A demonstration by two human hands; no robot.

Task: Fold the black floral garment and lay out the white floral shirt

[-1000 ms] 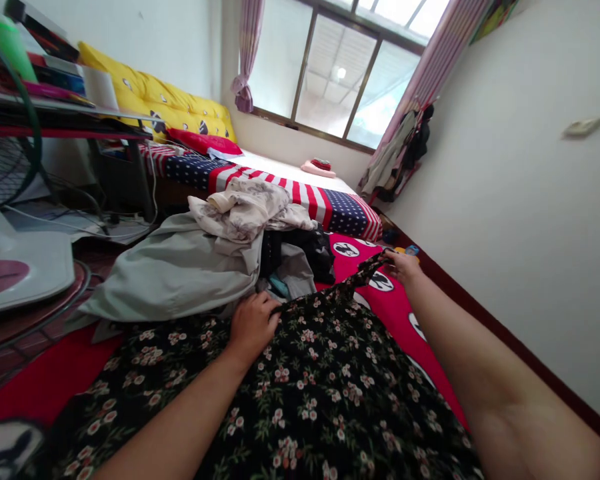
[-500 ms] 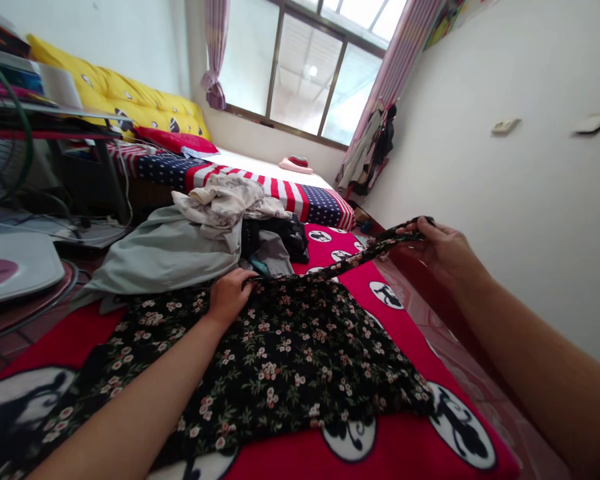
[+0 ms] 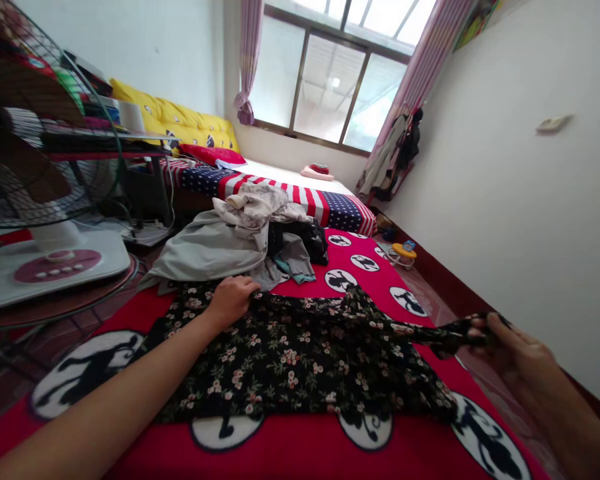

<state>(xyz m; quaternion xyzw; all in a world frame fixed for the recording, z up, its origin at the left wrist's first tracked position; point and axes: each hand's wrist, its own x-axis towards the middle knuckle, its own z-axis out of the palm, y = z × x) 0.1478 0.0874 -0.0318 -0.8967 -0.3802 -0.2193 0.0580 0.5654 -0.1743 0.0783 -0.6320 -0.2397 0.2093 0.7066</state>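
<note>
A black garment with a small floral print (image 3: 290,360) lies spread over a red blanket with white round patches (image 3: 300,447). My left hand (image 3: 234,298) is closed on its far edge, near the middle. Off to the right, my right hand (image 3: 515,347) grips a narrow strip of the same garment and pulls it out sideways, above the blanket's right edge. The strip runs taut between the garment's body and those fingers. Whether the garment is a dress or a top I cannot tell.
Just beyond the garment sits a heap of grey, white and black clothes (image 3: 230,240). A fan (image 3: 55,260) stands on a round stool at left. Farther back are a bed with a flag-patterned cover (image 3: 300,193) and a small yellow stool (image 3: 404,251). A white wall (image 3: 520,200) bounds the right.
My right hand has moved right and down, drawing the strip outward. The left hand keeps its hold on the far edge. The view has turned left, bringing more of the fan in.
</note>
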